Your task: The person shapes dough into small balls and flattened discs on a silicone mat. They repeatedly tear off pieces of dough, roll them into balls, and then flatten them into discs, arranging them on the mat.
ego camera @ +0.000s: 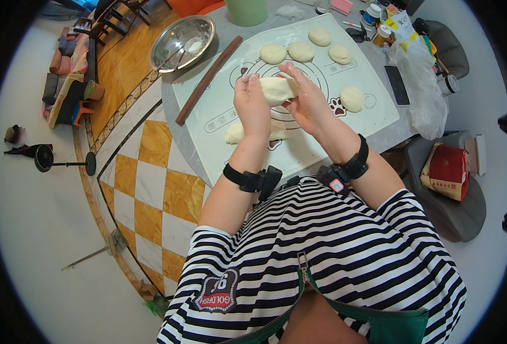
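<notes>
A piece of pale dough [277, 91] is held up between my two hands, over the white kneading mat [356, 122]. My left hand [253, 101] grips its left end with the fingers curled over the top. On the other side, my right hand [307, 99] cups the dough's right end, thumb and fingers spread around it. Past my hands lie several round dough pieces [300, 51], and another dough round [351, 99] sits to the right. Nearer to me rests a lump of dough [235, 134], partly hidden behind my left wrist.
A brown wooden rolling pin [209, 81] lies along the mat's left edge. Beyond it stands a steel bowl [182, 43] with utensils inside. At right are a phone [396, 86], a plastic bag [425, 99] and several bottles [381, 35]. A grey chair [459, 215] holds a red bag [446, 170].
</notes>
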A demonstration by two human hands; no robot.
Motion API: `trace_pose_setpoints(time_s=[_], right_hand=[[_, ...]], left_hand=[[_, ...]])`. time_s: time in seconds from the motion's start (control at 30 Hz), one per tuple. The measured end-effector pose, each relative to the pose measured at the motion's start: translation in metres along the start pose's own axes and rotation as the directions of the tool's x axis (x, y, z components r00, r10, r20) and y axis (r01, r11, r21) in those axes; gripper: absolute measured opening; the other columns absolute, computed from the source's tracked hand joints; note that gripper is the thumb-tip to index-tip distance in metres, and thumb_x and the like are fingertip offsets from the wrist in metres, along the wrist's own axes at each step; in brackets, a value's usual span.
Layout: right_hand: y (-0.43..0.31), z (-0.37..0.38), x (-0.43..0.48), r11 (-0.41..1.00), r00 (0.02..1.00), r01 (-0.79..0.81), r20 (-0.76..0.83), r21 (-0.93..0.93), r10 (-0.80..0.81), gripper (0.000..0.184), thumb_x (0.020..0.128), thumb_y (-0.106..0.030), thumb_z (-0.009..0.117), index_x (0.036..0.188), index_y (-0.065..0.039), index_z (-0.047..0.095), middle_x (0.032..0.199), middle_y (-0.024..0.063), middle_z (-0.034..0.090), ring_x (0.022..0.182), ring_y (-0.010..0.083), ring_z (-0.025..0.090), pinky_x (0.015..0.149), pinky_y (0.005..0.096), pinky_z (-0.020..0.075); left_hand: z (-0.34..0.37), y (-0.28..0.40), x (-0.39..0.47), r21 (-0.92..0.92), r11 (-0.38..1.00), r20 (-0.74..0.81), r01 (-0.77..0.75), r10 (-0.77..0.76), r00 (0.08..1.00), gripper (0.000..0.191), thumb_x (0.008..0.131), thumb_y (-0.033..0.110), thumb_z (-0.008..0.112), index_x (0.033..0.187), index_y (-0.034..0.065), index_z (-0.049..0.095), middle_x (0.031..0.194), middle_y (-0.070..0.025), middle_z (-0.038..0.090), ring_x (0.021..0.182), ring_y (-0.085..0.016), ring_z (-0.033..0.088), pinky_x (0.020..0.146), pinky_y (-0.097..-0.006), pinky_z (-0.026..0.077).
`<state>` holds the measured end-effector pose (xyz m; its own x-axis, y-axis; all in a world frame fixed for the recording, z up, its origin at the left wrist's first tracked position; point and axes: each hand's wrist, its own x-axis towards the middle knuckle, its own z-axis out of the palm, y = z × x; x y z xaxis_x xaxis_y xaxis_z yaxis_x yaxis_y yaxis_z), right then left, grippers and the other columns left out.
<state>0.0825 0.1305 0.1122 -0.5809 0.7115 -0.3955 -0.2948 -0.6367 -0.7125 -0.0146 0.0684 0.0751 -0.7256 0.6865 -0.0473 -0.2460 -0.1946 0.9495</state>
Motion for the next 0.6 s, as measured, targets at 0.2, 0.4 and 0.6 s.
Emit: trace_pose_setpoints(time_s=[0.2, 0.4, 0.6], right_hand=[[0.015, -0.002, 0.01, 0.983, 0.979, 0.185, 0.084, 0.02, -0.186, 0.043, 0.103, -0.015, 0.05, 0.144, -0.003, 0.045, 0.124, 0.0146, 0.064, 0.109, 0.0197, 0.064, 0.092, 0.0307, 0.052], [0.019, -0.001, 0.01, 0.686, 0.725, 0.676, 0.415, -0.271, -0.55, 0.048, 0.104, -0.007, 0.038, 0.152, -0.005, 0.039, 0.137, 0.0178, 0.059, 0.126, 0.0255, 0.058, 0.105, 0.0334, 0.0461], [-0.008, -0.016, 0.021, 0.574, 0.8, 0.588, 0.513, -0.57, -0.311, 0.053, 0.106, -0.028, 0.043, 0.154, -0.007, 0.036, 0.15, 0.0183, 0.045, 0.136, 0.0251, 0.046, 0.108, 0.0371, 0.0408]], left_hand=[[0.016, 0.006, -0.012, -0.05, 0.979, -0.043, -0.199, 0.197, 0.979, 0.034, 0.106, 0.026, 0.047, 0.126, -0.0003, 0.054, 0.125, -0.0138, 0.06, 0.108, -0.023, 0.064, 0.093, -0.0379, 0.052], [0.002, 0.016, 0.002, -0.451, 0.805, 0.125, 0.385, -0.37, 0.921, 0.035, 0.104, 0.02, 0.046, 0.134, 0.0017, 0.049, 0.124, -0.0152, 0.06, 0.108, -0.027, 0.064, 0.09, -0.0413, 0.054], [-0.004, 0.017, 0.006, -0.426, 0.838, 0.068, 0.342, -0.347, 0.935, 0.04, 0.103, 0.009, 0.044, 0.143, 0.0023, 0.041, 0.134, -0.0212, 0.056, 0.116, -0.03, 0.062, 0.098, -0.0435, 0.053]])
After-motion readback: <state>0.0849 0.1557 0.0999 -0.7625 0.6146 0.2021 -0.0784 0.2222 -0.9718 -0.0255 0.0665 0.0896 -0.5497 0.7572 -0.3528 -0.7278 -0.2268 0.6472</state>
